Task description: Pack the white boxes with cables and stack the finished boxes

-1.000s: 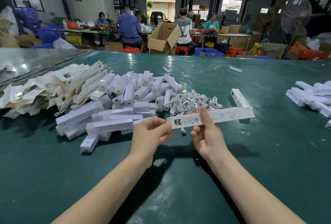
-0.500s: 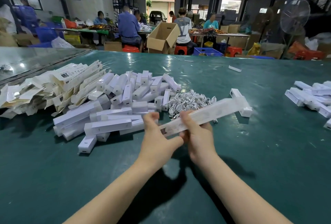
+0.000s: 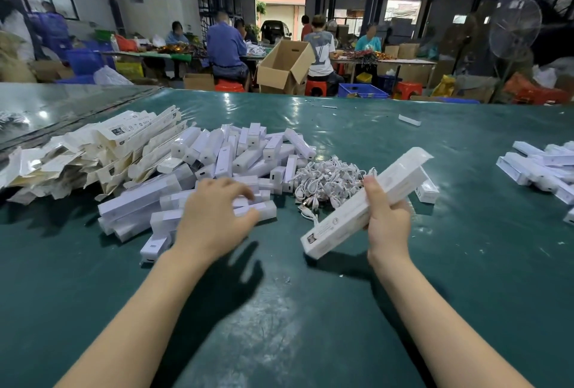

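Head view: R hand (image 3: 388,226) grasps the long white box (image 3: 338,223) just right of the cable heap (image 3: 329,179), fingers wrapped round its middle. Box is tilted, near end low, prob. to keep that end free. L hand (image 3: 214,220) hovers over the white box pile (image 3: 149,198) left of the heap, fingers loose, spread, holding nothing, prob. to pick a part. Finished boxes (image 3: 534,167) lie well right of the heap.

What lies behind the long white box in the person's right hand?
Behind the long white box, the cable pile and a small white box show; it covers part of each.
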A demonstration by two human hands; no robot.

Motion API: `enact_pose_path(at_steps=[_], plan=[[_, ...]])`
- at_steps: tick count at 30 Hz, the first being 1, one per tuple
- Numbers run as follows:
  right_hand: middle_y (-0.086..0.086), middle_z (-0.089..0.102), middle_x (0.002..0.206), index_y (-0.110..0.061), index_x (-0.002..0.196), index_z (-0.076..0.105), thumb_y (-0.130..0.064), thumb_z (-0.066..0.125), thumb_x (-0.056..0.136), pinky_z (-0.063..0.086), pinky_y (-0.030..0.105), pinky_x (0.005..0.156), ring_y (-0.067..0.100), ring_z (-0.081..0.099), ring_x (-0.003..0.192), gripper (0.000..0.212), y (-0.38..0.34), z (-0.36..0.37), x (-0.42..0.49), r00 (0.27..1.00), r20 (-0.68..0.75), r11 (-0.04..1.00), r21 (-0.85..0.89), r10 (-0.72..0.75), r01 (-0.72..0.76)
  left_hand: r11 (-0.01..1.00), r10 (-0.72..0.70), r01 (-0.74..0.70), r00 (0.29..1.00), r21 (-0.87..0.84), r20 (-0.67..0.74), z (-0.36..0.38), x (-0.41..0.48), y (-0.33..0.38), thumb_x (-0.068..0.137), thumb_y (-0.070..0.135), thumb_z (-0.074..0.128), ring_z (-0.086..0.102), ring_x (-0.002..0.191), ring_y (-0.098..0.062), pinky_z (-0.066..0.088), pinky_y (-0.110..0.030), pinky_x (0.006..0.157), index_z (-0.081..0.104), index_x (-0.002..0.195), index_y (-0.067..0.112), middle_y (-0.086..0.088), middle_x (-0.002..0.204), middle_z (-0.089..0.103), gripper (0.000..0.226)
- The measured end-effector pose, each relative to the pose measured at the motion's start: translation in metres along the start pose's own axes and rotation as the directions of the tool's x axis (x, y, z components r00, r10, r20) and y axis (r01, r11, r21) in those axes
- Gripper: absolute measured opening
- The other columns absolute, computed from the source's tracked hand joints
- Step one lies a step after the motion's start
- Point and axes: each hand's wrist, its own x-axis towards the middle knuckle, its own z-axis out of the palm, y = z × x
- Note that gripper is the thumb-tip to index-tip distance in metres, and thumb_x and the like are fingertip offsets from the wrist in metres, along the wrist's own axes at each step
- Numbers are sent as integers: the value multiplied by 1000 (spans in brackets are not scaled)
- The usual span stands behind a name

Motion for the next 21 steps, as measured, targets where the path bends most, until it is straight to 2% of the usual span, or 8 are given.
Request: enact_pose_path(at_steps=[3,6,8,10,12,15,17,21], plan=[[-6,51,64,-20,67,48,-29,65,79,37,10,56,-3,49,56,22,-2,-7,3,953,65,936,-182,-295,302,907,-220,192,975,374,33,-11,5,-22,79,22,57,41,113,-27,35,-36,89,58,109,25,-3,118,52,30],[-11,47,75,-21,69,42,-20,55,79,37,23,63,12,47,67,17,-1,-8,2,799,270,715,-356,-538,601,881,-278,236,959,410,47,-13,5,-30,77,9,55,44,111,-28,39,-37,86,58,109,26,-5,115,53,37],[-3,54,75,-11,77,55,-16,56,76,39,32,60,24,51,65,5,0,-7,-2,687,440,508,-465,-578,725,899,-260,233,965,370,24,-13,6,-31,76,4,55,46,109,-28,42,-37,80,63,106,25,-4,112,57,38],[9,62,74,-3,85,63,-16,65,70,41,34,56,30,58,64,20,5,-4,-5,600,612,277,-543,-515,793,926,-240,226,971,303,8,-13,6,-32,76,4,56,49,108,-28,44,-36,76,65,101,25,-2,109,62,34],[9,63,77,-6,89,61,-35,71,75,37,33,56,31,59,69,33,9,-1,-8,602,705,135,-601,-375,788,963,-190,196,980,184,-51,-16,6,-29,79,11,62,53,101,-26,43,-33,72,63,98,23,2,101,64,23],[4,58,88,-13,95,54,-63,55,76,24,31,63,26,53,84,53,13,3,-9,625,740,39,-637,-249,770,991,-56,27,973,-127,-223,-18,6,-16,83,24,65,54,77,-17,37,-31,62,49,93,23,9,82,57,20],[0,55,94,-17,102,52,-69,48,74,26,30,66,22,51,90,59,15,4,-9,623,755,-1,-637,-203,771,907,-11,-106,961,-408,-275,-20,4,-2,83,30,64,53,77,-10,39,-28,64,43,91,29,14,81,54,22],[-1,50,100,-22,114,49,-71,45,75,30,30,72,20,49,95,63,17,3,-7,615,781,-30,-621,-112,783,783,172,-197,980,-590,-98,-22,-2,11,79,38,54,54,74,-1,46,-22,68,46,96,49,27,82,55,22]])
